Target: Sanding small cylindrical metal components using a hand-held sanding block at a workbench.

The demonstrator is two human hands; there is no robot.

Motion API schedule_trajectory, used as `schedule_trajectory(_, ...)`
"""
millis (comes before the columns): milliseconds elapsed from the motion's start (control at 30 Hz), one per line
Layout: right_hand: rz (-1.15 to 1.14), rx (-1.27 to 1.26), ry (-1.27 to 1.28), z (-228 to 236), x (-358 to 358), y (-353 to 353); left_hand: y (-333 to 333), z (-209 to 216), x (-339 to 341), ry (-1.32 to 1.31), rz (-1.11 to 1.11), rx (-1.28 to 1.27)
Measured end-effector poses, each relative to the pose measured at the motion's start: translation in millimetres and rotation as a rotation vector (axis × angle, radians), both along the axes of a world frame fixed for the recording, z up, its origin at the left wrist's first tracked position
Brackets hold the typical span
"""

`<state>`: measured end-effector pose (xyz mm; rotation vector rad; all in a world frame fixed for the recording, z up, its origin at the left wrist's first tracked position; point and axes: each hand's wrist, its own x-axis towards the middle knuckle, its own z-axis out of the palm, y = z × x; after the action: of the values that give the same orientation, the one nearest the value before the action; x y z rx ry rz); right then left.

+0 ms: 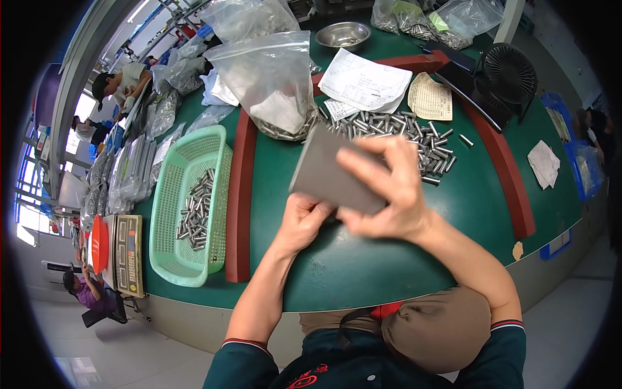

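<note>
Over the middle of the green tabletop [389,266], the left hand [302,222] clasps a grey-brown rectangular panel [330,170] at its lower edge, fingers curled. The right hand [392,188], blurred, spreads across the panel's face and right side; whether it grips, I cannot tell. Leftward, a mint-green perforated basket [184,148] holds metal pins [195,217] beside a red-brown rail [238,201]. Beyond the panel lie a loose pin heap [437,146], paper sheets [365,81], a clear zip bag [269,71] and, farther, a steel bowl [343,35].
</note>
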<state>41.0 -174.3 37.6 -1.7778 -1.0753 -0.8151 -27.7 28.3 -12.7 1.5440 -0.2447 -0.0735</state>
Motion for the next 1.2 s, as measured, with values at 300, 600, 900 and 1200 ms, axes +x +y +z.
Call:
schedule_trajectory(300,-0.256,0.010,0.111,-11,19,-8,-17,28,6,-0.269,0.062,0.163)
schedule_trajectory(600,-0.218,0.130,0.214,-13,18,-8,-17,28,5,-0.305,0.139,0.175)
schedule_trajectory(900,-0.235,0.063,0.260,-11,15,-9,-17,25,6,-0.283,0.140,0.126)
schedule_trajectory(1200,-0.235,0.048,0.224,-12,15,-8,-15,26,8,-0.289,0.169,0.203)
